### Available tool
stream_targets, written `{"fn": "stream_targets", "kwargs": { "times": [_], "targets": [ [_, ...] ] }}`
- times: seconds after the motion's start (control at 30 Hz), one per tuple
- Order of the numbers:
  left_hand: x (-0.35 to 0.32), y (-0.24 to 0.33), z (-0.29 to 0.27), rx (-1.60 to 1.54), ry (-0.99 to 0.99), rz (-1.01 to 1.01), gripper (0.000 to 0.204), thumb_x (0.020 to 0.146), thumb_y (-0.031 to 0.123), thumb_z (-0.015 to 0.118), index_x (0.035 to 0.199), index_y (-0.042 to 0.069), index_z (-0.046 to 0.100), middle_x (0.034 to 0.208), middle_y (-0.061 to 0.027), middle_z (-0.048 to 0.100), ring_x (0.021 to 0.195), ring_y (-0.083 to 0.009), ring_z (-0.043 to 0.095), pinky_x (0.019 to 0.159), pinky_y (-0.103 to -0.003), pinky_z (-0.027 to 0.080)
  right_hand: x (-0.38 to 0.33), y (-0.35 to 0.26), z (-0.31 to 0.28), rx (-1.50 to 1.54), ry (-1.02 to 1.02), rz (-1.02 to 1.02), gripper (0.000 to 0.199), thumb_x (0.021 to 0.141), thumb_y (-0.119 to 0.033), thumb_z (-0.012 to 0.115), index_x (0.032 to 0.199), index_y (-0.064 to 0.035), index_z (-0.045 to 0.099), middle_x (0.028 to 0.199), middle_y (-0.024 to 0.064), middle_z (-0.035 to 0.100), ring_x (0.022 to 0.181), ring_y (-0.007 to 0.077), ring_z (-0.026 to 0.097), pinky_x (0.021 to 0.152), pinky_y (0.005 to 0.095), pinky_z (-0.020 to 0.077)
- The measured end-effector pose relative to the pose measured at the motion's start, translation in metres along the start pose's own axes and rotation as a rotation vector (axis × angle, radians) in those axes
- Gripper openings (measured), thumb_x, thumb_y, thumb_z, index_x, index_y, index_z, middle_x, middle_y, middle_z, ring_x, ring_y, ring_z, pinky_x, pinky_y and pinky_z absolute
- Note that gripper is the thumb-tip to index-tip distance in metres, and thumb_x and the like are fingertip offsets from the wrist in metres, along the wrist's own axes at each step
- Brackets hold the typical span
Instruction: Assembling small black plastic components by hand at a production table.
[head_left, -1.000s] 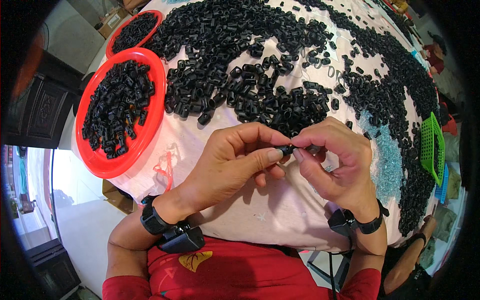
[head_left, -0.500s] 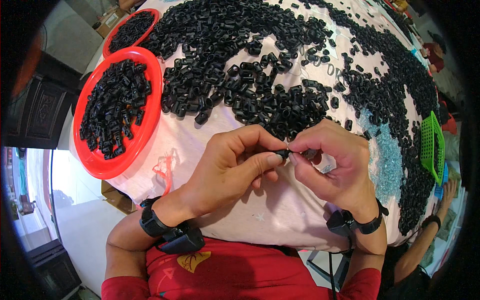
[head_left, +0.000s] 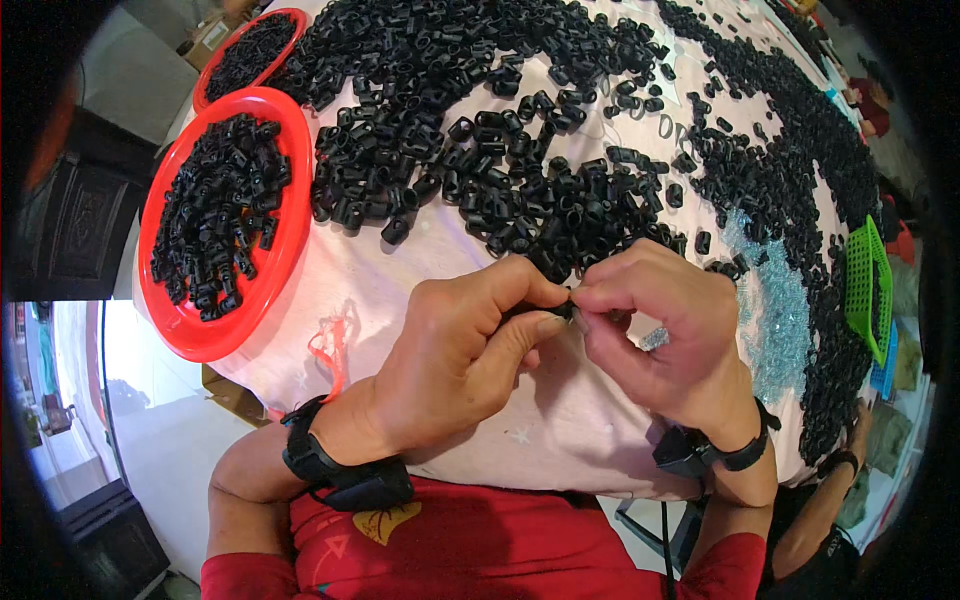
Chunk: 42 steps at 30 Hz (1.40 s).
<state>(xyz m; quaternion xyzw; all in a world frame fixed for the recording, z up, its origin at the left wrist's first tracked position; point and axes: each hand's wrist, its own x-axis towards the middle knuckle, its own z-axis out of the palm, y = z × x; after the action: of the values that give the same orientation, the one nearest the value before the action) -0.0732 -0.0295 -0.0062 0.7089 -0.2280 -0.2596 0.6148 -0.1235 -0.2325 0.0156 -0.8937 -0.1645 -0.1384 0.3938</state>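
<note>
L hand [head_left: 455,365] + R hand [head_left: 665,335]: fingers of both pinch one small black plastic piece [head_left: 562,310], near centre over table [head_left: 560,430] | black pieces pile [head_left: 480,150] far | red tray [head_left: 285,250] far left, full

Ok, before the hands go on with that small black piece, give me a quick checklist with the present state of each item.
1. Small black piece pinched by both hands: ok, left hand and right hand meet on it at the fingertips.
2. Piece seen well enough to judge its fit: cannot tell, fingers cover most of it.
3. Loose black pieces within reach: ok, the heap lies just beyond the hands.
4. Red tray has room: ok, bare rim and floor show around its load.
5. Work cloth under the hands bare: ok.
6. Green basket apart from the hands: ok, at the right edge.
</note>
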Motion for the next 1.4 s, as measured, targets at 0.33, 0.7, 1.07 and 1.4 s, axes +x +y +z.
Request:
{"fn": "stream_targets", "kwargs": {
  "times": [0.33, 0.7, 1.07, 1.4],
  "targets": [
    [0.011, 0.003, -0.003, -0.509, -0.033, -0.245, 0.016, 0.103, 0.012, 0.062, 0.115, 0.0, 0.064, 0.092, -0.006, 0.071, 0.071, -0.0081, 0.067, 0.061, -0.022, 0.055, 0.003, -0.003, 0.005, -0.037, 0.077, -0.029, 0.026, 0.074, 0.006, 0.077, 0.098, 0.0011, 0.07, 0.09, 0.0136, 0.07, 0.077, 0.0296, 0.067, 0.067, 0.0359, 0.0555],
    [0.011, 0.001, 0.001, -0.601, -0.098, -0.223, 0.018, 0.104, 0.016, 0.063, 0.114, 0.001, 0.066, 0.102, -0.0046, 0.072, 0.089, -0.0084, 0.068, 0.08, -0.024, 0.056, -0.002, -0.005, 0.005, -0.202, 0.108, -0.175, 0.046, 0.065, 0.004, 0.08, 0.11, -0.0014, 0.072, 0.101, 0.0129, 0.072, 0.084, 0.0284, 0.069, 0.073, 0.034, 0.0555],
    [0.015, -0.005, -0.006, -0.709, -0.212, -0.204, 0.024, 0.105, 0.017, 0.058, 0.122, 0.0, 0.064, 0.115, -0.0134, 0.072, 0.106, -0.0188, 0.071, 0.095, -0.034, 0.057, 0.002, -0.006, 0.007, -0.144, 0.155, -0.123, 0.051, 0.065, -0.002, 0.084, 0.114, -0.0028, 0.07, 0.101, 0.0114, 0.071, 0.084, 0.0307, 0.066, 0.074, 0.0362, 0.0557],
    [0.015, 0.002, 0.0, -0.747, -0.217, -0.254, 0.027, 0.106, 0.024, 0.06, 0.121, 0.003, 0.066, 0.109, -0.0065, 0.073, 0.098, -0.0098, 0.068, 0.091, -0.027, 0.055, 0.003, 0.0, 0.005, -0.149, 0.091, -0.131, 0.051, 0.064, -0.003, 0.085, 0.113, -0.0028, 0.071, 0.101, 0.0116, 0.07, 0.086, 0.0299, 0.066, 0.074, 0.0364, 0.0562]
  ]
}}
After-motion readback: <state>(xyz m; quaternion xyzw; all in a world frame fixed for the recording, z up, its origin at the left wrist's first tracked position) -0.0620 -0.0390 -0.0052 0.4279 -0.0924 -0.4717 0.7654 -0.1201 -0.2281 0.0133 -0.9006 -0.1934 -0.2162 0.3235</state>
